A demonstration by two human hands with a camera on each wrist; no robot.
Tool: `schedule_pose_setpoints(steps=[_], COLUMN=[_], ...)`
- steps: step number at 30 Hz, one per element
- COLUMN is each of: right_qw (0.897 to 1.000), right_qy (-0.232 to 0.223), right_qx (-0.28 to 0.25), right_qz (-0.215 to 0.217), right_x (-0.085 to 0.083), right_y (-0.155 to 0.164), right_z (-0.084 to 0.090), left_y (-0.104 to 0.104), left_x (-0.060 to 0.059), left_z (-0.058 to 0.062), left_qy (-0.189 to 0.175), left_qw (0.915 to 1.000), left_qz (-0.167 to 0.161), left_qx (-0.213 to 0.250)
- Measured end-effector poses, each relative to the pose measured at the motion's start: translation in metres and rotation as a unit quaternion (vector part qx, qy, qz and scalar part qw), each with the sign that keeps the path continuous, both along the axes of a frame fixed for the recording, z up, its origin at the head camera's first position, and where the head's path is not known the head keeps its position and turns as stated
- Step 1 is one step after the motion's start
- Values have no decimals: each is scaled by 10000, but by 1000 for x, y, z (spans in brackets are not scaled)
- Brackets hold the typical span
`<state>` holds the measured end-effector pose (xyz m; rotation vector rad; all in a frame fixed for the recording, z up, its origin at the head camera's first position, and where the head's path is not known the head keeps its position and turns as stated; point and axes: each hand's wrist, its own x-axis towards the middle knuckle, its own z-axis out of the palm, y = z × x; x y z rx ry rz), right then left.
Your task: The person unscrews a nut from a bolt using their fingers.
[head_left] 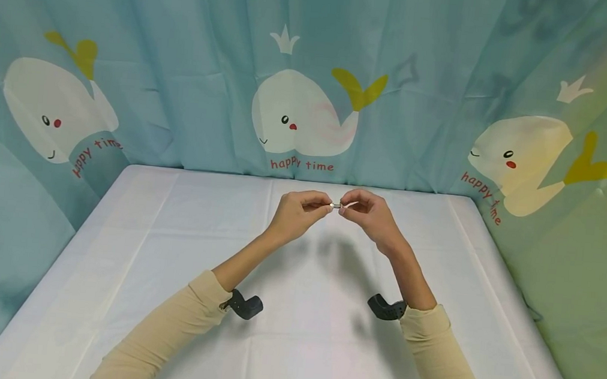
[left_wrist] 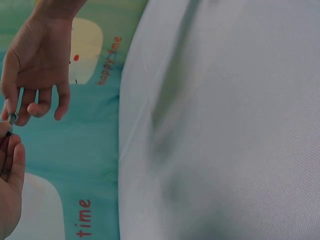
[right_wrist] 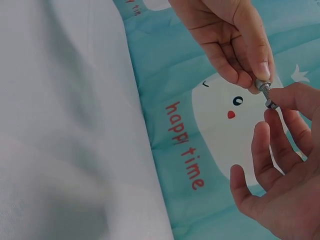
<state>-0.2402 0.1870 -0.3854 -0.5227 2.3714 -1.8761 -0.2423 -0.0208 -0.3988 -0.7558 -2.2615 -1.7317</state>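
Observation:
A small silver bolt [head_left: 336, 205] is held in the air between the two hands, over the far part of the table. My left hand [head_left: 296, 213] pinches its thick round end between thumb and forefinger. On the other end of the threaded shank [right_wrist: 267, 92] sits a small hex nut [right_wrist: 271, 104], which the thumb and forefinger of my right hand [head_left: 373, 216] pinch. The right hand's other fingers [right_wrist: 261, 150] spread loosely away from it. In the left wrist view the bolt [left_wrist: 12, 118] shows at the left edge, partly hidden by fingertips.
A white cloth covers the table [head_left: 290, 345]. Behind it hangs a blue curtain [head_left: 196, 114] printed with whales, turning greenish on the right side. A black wrist mount [head_left: 246, 306] sticks out from the left sleeve, and another black mount [head_left: 385, 308] from the right one.

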Motion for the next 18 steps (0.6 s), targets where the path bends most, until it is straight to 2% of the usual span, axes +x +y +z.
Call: schedule_pose_setpoints(steps=[12, 18], right_qw=[9995, 9996], right_qy=[-227, -179], right_qx=[-10, -184], right_qz=[-224, -145], right_x=[0, 0], right_y=[-3, -4], right_z=[1, 0], left_y=[-1, -1], left_x=[1, 1], left_z=[0, 0], left_qy=[34, 19], left_qw=[9999, 10000], left_qz=[-84, -40], left_qx=[86, 52])
